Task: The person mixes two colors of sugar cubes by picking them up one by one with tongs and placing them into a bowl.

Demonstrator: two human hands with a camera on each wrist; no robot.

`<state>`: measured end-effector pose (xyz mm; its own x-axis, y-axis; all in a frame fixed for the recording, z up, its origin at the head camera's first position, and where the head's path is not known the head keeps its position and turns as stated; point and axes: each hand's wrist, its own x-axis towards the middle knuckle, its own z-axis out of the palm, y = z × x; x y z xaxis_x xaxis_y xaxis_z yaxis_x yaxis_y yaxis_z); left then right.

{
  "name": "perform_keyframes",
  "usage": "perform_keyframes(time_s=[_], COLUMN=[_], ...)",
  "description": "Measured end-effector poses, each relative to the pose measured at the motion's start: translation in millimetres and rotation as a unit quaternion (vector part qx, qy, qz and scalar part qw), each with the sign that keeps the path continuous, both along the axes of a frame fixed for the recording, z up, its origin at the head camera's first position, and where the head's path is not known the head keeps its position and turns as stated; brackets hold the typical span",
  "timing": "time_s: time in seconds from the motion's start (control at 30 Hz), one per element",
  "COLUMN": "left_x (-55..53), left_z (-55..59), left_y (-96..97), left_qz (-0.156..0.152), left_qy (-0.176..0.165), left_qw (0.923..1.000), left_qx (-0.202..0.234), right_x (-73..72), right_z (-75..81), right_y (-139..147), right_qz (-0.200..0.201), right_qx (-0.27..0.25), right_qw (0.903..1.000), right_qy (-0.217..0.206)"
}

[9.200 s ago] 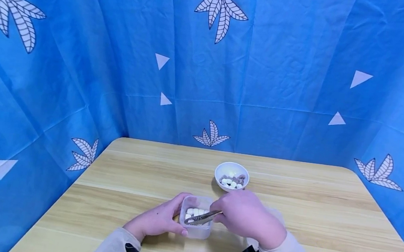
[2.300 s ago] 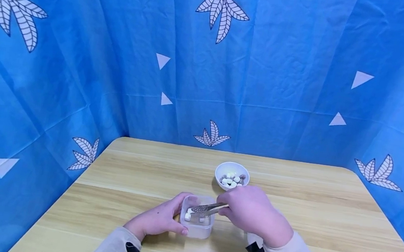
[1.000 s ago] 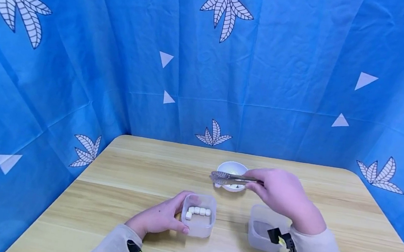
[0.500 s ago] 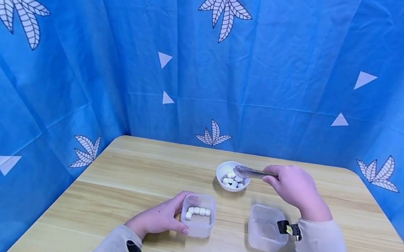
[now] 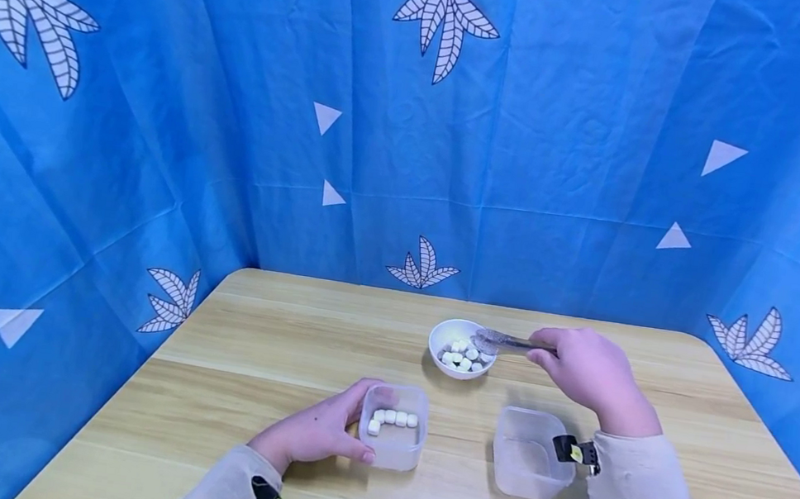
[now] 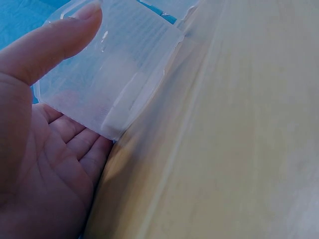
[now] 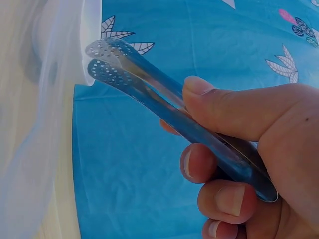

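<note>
My left hand (image 5: 319,433) holds a clear plastic container (image 5: 396,453) at its left side, thumb and fingers on either side of it. Inside, several small white marshmallow-like pieces (image 5: 401,419) form a row with one piece in front at the left. With thumb and fingers, my right hand (image 5: 583,373) grips metal tongs (image 7: 164,104). Their perforated tips are slightly apart and reach over the right rim of a white bowl (image 5: 444,334). White pieces (image 5: 465,364) lie in the bowl among greyish ones. I see nothing between the tips in the right wrist view.
A second clear container (image 5: 524,483) stands below my right forearm, with no pieces visible in it. The wooden table (image 5: 315,331) ends at a blue patterned curtain (image 5: 578,138) behind. Black straps (image 5: 573,451) sit on both wrists.
The tongs have gone from inside the left container to the bowl, then right to its rim. The bowl shows more white pieces than at first. My left hand has stayed put.
</note>
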<state>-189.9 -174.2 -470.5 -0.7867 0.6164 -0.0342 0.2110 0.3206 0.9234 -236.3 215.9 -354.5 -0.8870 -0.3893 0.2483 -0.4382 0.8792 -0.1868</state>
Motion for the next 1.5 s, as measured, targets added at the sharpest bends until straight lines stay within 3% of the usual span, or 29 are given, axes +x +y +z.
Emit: perform_keyframes(time_s=[0.17, 0.3, 0.47, 0.63, 0.9, 1.03, 1.17, 1.5], left_x=[0.0, 0.2, -0.3, 0.5, 1.3, 1.5, 0.6, -0.8], left_z=[0.3, -0.2, -0.4, -0.4, 0.1, 0.7, 0.6, 0.7], left_y=[0.4, 0.7, 1.0, 1.8, 3.3, 3.4, 2.8, 1.1], left_qz=[-0.001, 0.001, 0.001, 0.002, -0.003, 0.000, -0.002, -0.016], left_qy=[0.003, 0.004, 0.007, 0.006, -0.001, 0.000, 0.010, 0.017], left_qw=[1.0000, 1.0000, 1.0000, 1.0000, 1.0000, 1.0000, 0.9999, 0.9997], left_qx=[0.001, -0.001, -0.002, -0.005, 0.007, 0.008, 0.002, 0.004], right_x=[1.2, 3.7, 8.5, 14.9, 31.5, 41.6, 47.4, 50.1], right_z=[3.3, 6.3, 9.3, 11.2, 7.8, 5.3, 0.6, -11.7], right_y=[0.3, -2.1, -8.8, -19.7, -58.9, -78.5, -92.5, -106.5], right_qz=[-0.002, 0.022, 0.082, 0.155, 0.239, 0.247, 0.229, 0.229], right_qx=[-0.004, -0.011, -0.043, -0.071, -0.025, 0.006, 0.032, 0.051], right_qw=[1.0000, 0.9997, 0.9957, 0.9852, 0.9706, 0.9690, 0.9729, 0.9713], right_qy=[0.004, 0.003, -0.002, -0.022, -0.010, 0.005, 0.009, 0.039])
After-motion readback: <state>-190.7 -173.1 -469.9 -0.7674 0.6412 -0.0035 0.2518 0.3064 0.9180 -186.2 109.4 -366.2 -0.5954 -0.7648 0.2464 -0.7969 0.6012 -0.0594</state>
